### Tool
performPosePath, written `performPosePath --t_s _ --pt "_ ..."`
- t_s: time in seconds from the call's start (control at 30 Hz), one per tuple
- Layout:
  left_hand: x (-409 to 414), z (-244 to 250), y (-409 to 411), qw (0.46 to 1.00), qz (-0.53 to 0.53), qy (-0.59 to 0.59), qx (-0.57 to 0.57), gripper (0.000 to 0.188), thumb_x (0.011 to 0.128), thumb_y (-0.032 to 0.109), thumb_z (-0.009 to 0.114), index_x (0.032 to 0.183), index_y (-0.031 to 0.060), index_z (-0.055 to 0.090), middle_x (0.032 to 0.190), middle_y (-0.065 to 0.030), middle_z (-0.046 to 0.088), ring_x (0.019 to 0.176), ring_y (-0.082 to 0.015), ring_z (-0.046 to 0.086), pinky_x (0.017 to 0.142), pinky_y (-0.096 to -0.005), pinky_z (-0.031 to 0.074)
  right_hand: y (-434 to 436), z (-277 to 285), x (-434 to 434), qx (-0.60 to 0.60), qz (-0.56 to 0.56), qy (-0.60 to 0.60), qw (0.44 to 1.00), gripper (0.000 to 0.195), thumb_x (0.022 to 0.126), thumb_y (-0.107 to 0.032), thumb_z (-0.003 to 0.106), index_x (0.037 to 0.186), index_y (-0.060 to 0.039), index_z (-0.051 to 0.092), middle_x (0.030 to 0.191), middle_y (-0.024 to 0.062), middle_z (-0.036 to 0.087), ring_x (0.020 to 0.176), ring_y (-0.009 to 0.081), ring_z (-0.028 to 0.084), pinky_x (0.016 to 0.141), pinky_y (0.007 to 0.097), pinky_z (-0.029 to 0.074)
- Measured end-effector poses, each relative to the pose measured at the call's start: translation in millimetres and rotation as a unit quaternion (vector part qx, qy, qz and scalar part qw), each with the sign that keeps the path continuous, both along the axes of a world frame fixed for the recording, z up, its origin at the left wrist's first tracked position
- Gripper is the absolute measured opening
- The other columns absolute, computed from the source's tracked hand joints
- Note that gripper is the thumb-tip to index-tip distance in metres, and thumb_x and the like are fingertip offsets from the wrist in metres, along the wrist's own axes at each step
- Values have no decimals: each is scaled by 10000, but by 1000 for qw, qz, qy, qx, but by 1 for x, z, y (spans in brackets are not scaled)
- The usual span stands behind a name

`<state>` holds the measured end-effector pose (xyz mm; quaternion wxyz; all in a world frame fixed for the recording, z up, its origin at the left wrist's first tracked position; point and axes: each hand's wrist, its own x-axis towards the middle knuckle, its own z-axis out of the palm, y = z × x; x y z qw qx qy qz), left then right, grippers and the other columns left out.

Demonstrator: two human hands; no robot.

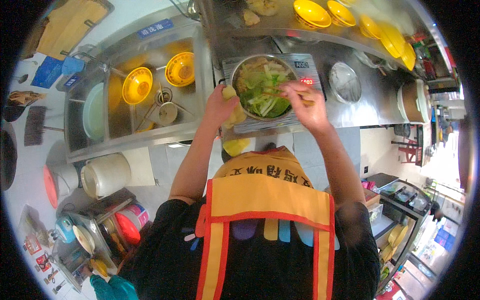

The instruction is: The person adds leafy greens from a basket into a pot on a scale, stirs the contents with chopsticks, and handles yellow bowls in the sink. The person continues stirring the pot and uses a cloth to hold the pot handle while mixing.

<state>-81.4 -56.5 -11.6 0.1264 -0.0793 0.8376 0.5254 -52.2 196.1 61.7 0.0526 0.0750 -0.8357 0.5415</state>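
Observation:
A round metal pot (234, 77) stands on an induction cooker (258, 126) with a lit red display. Leafy greens (268, 103) fill much of it, with paler brown food at its upper left. My right hand (309, 107) grips wooden chopsticks (273, 93), whose far ends reach in among the greens. At the pot's left side my left hand (220, 107) clutches a yellowish cloth (236, 117). Whether a pot handle lies inside the cloth is hidden.
Left of the cooker is a steel sink (204, 75) holding yellow bowls (137, 85) and a small strainer (167, 113). A metal bowl (345, 82) sits to the right. More yellow bowls (312, 14) line the shelf above. A person's teal sleeve (112, 288) shows at lower left.

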Motion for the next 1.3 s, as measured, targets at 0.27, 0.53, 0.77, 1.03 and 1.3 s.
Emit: performPosePath --t_s 0.27,0.53,0.77,1.03,1.3 --pt "1 -8 6 999 34 11 26 583 758 192 712 1244 -57 508 1050 -186 672 956 -272 659 830 -363 517 36 -30 10 -156 -79 -64 982 214 989 -101 557 1036 81 658 1005 151 710 883 203 692 828 317 563" --pt "2 -7 2 997 36 -2 63 606 769 196 716 1278 -49 498 1082 -190 668 966 -265 661 829 -358 521 36 19 -6 -110 -131 22 985 208 974 -130 597 1004 60 675 947 108 718 846 150 673 810 276 540" --pt "3 4 2 1000 17 13 19 598 791 206 711 1289 -44 493 1100 -192 663 978 -273 658 843 -363 519 20 -12 4 -156 -75 -33 984 210 969 -138 609 994 52 696 966 101 722 890 136 664 852 276 519" --pt "6 -4 0 999 8 40 30 606 800 218 727 1291 -42 488 1117 -205 652 1001 -281 649 862 -362 510 16 -8 26 37 10 12 999 210 951 -194 631 1004 -16 730 996 115 728 899 186 689 821 294 530" --pt "4 3 4 999 13 31 37 569 802 207 718 1260 -45 493 1086 -197 660 967 -275 653 840 -360 511 0 9 -31 28 4 99 995 191 943 -121 605 979 45 693 997 127 721 903 194 682 795 282 514"
